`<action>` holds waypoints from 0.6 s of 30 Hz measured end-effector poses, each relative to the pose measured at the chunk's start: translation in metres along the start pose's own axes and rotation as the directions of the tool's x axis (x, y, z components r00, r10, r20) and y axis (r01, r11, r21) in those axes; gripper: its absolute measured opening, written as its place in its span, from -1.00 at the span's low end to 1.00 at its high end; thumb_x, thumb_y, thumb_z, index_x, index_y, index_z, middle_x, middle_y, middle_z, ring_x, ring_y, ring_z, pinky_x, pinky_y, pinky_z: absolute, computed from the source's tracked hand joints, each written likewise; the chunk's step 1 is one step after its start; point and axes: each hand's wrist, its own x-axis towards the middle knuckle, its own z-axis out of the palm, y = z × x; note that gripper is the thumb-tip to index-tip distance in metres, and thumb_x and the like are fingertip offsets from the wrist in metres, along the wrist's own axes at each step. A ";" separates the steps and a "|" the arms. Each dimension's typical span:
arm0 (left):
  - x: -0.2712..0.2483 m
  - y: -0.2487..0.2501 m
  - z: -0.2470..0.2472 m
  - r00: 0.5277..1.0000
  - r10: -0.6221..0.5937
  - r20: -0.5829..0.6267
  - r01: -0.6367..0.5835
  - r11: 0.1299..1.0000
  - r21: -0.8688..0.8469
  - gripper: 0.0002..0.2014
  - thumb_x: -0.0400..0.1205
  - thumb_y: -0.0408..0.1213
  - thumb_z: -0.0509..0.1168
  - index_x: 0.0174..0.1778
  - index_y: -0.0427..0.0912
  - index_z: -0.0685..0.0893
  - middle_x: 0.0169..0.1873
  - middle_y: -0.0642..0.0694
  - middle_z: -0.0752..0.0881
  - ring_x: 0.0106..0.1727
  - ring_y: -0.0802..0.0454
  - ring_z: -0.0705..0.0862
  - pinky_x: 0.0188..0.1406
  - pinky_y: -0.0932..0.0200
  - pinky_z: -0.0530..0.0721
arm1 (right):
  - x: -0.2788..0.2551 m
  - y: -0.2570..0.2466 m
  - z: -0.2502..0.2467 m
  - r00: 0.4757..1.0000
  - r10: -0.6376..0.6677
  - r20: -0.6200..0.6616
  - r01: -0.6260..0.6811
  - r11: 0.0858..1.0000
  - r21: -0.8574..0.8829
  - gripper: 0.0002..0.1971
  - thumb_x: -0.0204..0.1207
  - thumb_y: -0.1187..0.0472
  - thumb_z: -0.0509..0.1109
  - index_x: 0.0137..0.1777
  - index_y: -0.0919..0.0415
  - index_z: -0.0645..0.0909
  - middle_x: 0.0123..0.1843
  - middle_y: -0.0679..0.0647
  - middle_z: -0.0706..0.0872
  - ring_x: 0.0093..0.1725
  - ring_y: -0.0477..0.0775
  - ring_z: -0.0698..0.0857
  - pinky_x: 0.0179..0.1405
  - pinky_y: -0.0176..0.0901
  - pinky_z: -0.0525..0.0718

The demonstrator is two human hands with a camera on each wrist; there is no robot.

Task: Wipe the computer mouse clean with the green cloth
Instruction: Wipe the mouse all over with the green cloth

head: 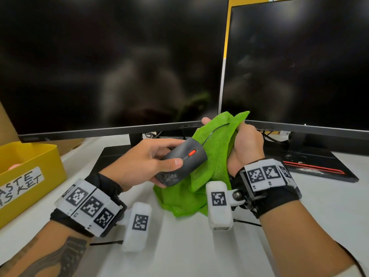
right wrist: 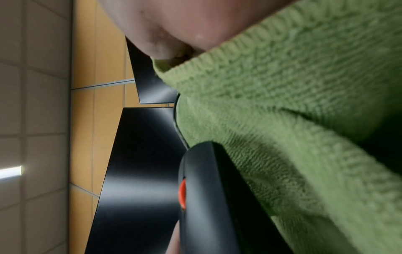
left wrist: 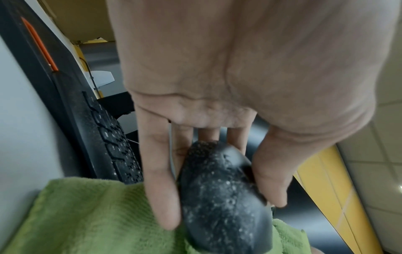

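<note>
The left hand [head: 143, 158] grips the dusty grey computer mouse [head: 180, 162] above the bench [head: 189, 246], thumb on top and fingers underneath. The right hand [head: 246, 148] clutches the green cloth [head: 211, 166], which touches the mouse's right side. A yellow box [head: 30, 176] at left bears a label reading "ASTE" and "SKET", partly cut off.

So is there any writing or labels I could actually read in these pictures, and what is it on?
"ASTE" over "SKET": handwritten on a white label stuck to the yellow bin; the frame edge cuts off the first letters.
Black-and-white square code tags on the wristbands and the white blocks: patterns, not words; tiny marks under them are too small to read.
Keyboard key legends: blurred, unreadable.
Mouse, green cloth, monitors: no readable text.
</note>
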 end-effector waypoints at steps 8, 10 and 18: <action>-0.002 0.005 0.005 0.996 0.014 -0.089 -0.019 0.998 -0.056 -0.58 0.55 -0.06 0.45 0.36 0.31 0.76 0.09 -0.06 0.92 -0.02 -0.04 0.90 -0.26 0.00 0.86 | -0.014 0.006 0.008 0.950 0.160 0.266 -0.169 0.986 0.010 -0.51 0.83 -0.09 0.09 0.34 0.26 0.68 0.37 0.39 0.79 0.43 0.40 0.73 0.46 0.36 0.63; -0.002 0.007 0.006 0.994 0.022 -0.109 -0.028 0.998 -0.056 -0.58 0.59 -0.07 0.44 0.40 0.25 0.73 0.09 -0.04 0.92 -0.02 0.00 0.91 -0.29 0.02 0.87 | -0.019 0.007 0.011 0.934 0.168 0.316 -0.168 0.985 -0.025 -0.64 0.80 0.03 0.18 0.30 0.27 0.68 0.37 0.36 0.79 0.41 0.32 0.75 0.45 0.33 0.64; -0.001 0.006 0.007 0.994 0.023 -0.110 -0.027 0.999 -0.033 -0.57 0.65 -0.13 0.43 0.47 0.14 0.68 0.13 -0.03 0.91 0.06 -0.09 0.92 -0.17 -0.11 0.92 | -0.014 0.020 0.013 0.956 -0.025 0.294 0.098 0.967 -0.236 -0.76 0.65 0.54 0.35 -0.10 0.34 0.82 0.09 0.36 0.89 0.11 0.31 0.86 0.22 0.23 0.82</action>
